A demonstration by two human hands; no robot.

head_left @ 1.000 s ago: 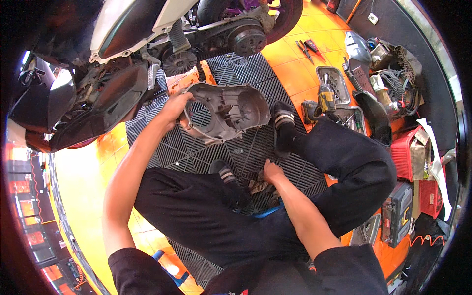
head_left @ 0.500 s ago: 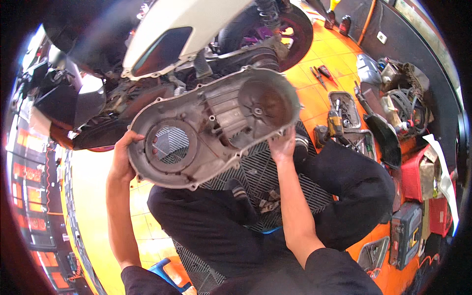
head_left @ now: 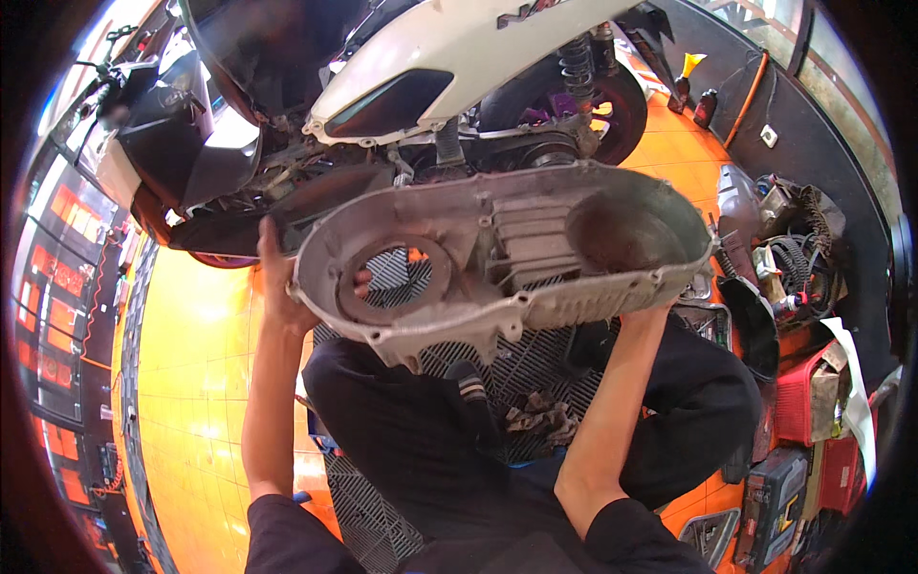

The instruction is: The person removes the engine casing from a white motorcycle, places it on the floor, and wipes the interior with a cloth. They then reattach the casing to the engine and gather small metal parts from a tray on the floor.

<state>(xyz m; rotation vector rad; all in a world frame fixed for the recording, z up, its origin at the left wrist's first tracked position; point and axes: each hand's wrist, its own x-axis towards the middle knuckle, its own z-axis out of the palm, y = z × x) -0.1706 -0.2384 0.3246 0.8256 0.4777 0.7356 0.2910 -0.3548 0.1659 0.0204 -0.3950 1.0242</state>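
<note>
1. Head view: the person is sitting on a black ribbed rubber floor mat and is holding up a large grey cast-metal engine side cover with both hands, in the air between the legs and the scooter.
2. The left hand is gripping the cover's left rim; its fingers are curling around the edge, and a fingertip is showing through the round opening.
3. The right hand is supporting the cover from under its right end; it is mostly hidden, so how far its fingers are closing cannot be told.
4. Behind the cover, the white and black scooter is standing with its belt drive exposed.
5. Progress, as a judgement: the cover is being held near the open drive side but apart from it, with its hollow inner side facing the camera, and no bolts are showing in its rim holes.
6. Loose tools and parts are lying on the orange tiled floor at the right.
</note>
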